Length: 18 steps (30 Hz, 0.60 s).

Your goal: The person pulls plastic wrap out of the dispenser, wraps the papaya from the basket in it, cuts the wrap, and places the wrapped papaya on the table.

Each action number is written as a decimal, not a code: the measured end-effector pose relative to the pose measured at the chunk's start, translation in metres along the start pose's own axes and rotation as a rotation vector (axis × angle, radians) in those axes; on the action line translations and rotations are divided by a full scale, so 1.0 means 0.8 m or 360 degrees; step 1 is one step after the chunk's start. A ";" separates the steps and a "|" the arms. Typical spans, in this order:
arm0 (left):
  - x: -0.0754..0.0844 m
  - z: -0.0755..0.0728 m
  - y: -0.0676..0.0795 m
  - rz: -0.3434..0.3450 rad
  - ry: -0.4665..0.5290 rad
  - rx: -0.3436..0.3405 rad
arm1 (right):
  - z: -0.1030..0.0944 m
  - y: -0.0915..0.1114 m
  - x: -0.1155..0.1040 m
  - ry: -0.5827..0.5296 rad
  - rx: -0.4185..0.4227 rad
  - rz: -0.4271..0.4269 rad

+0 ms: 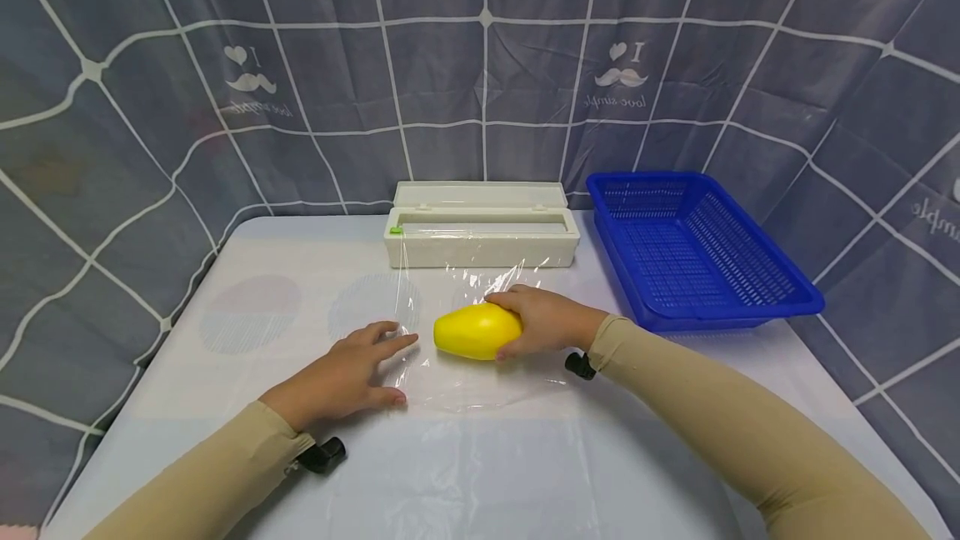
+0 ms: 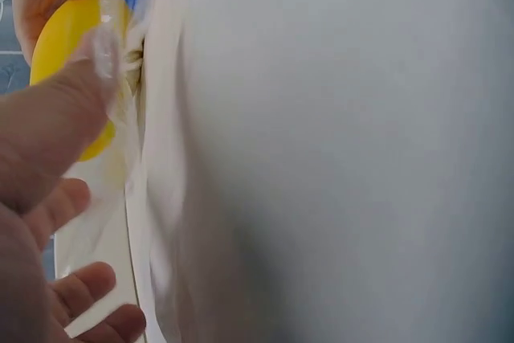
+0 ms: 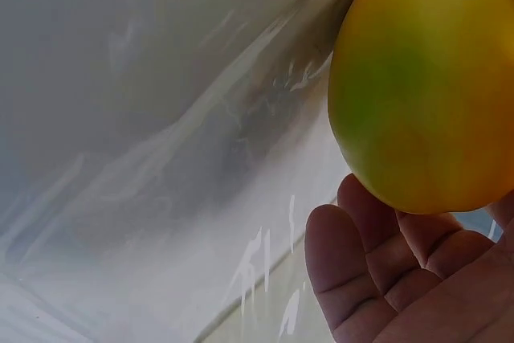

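A smooth, oblong yellow fruit (image 1: 477, 332) lies over a sheet of clear cling film (image 1: 465, 386) in the middle of the table. My right hand (image 1: 551, 319) grips its right end, thumb on the near side and fingers on the far side. In the right wrist view, the fruit (image 3: 426, 86) has a greenish patch. To its left, my left hand (image 1: 348, 377) reaches over the film's left edge with fingers spread, holding nothing. The film runs back to a white cling film dispenser (image 1: 483, 251), whose lid (image 1: 480, 193) stands up behind it.
A green slider (image 1: 396, 230) sits at the dispenser's left end. At the back right stands a blue plastic basket (image 1: 720, 317). Grey checked curtain (image 1: 435, 73) encloses the white-covered table (image 1: 480, 482) at the back and sides.
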State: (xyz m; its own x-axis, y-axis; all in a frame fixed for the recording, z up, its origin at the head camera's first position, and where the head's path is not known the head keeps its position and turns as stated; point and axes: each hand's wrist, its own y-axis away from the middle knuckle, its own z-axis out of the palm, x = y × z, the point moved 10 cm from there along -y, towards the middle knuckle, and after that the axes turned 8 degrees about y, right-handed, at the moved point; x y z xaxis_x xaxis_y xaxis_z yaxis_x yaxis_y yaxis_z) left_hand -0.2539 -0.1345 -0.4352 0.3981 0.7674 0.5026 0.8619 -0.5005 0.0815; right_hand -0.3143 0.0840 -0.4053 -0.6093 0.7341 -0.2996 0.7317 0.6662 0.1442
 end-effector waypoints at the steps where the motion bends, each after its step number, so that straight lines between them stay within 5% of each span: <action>1: 0.000 -0.001 0.000 0.0018 0.0011 0.0018 | 0.000 0.000 0.000 0.0002 0.0003 0.0000; 18: 0.013 -0.012 0.005 0.0118 0.0046 0.0130 | 0.003 0.002 0.005 -0.0007 -0.0008 0.0009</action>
State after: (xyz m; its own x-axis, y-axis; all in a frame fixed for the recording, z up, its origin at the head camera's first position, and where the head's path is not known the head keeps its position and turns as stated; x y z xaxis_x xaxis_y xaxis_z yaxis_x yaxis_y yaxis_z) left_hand -0.2491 -0.1322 -0.4212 0.4538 0.7170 0.5291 0.8536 -0.5203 -0.0269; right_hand -0.3147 0.0877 -0.4084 -0.6039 0.7373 -0.3027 0.7337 0.6626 0.1504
